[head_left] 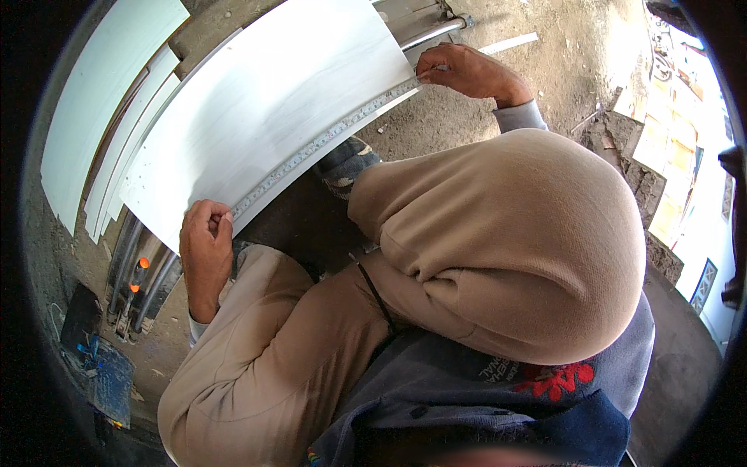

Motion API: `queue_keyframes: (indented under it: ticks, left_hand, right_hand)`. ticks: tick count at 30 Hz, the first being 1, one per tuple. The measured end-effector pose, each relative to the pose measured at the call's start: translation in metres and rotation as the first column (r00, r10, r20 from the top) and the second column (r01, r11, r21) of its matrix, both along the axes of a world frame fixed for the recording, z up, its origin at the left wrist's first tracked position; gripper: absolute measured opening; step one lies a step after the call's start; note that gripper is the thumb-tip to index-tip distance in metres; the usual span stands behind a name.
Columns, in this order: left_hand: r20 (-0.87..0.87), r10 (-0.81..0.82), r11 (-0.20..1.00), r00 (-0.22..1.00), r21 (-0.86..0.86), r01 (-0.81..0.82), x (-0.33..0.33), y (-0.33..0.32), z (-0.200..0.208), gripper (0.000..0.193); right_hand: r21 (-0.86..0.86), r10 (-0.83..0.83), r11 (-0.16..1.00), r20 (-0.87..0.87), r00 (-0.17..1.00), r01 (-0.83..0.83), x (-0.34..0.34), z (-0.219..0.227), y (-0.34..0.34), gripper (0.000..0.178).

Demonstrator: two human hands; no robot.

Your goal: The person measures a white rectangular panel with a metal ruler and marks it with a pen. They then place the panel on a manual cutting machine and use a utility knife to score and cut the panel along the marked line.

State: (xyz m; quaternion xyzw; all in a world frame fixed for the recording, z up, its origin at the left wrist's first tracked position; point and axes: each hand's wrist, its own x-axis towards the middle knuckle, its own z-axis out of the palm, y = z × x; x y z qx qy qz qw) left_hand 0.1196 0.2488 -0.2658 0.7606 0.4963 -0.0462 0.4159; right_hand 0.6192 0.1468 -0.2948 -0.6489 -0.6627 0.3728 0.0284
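A large white tile lies in front of my knees. A metal measuring tape is stretched along its near edge. My left hand pinches the tape's end at the tile's near-left corner. My right hand presses the other part of the tape down at the tile's right corner. My bent legs in tan trousers fill the middle of the view.
More white tiles are stacked to the left. Metal rails run under the tile, with orange spots on them. A dark blue object lies lower left. Dusty ground with a white strip lies beyond; yellowish tiles sit at right.
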Motion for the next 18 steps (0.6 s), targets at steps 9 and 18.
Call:
queue_keyframes:
  ticks: [9,18]
  left_hand:
    - [0.002,-0.003,1.000,1.000,0.011,0.003,0.0002,-0.0013,0.0004,0.009]
    - [-0.041,0.003,1.000,0.999,-0.007,-0.003,0.0025,0.0010,0.0022,0.009]
  right_hand:
    - [0.002,0.003,1.000,-0.108,0.994,-0.003,0.0019,-0.0016,-0.0008,0.015]
    - [0.006,0.015,1.000,-0.087,0.996,-0.015,0.0039,-0.0037,0.0010,0.015]
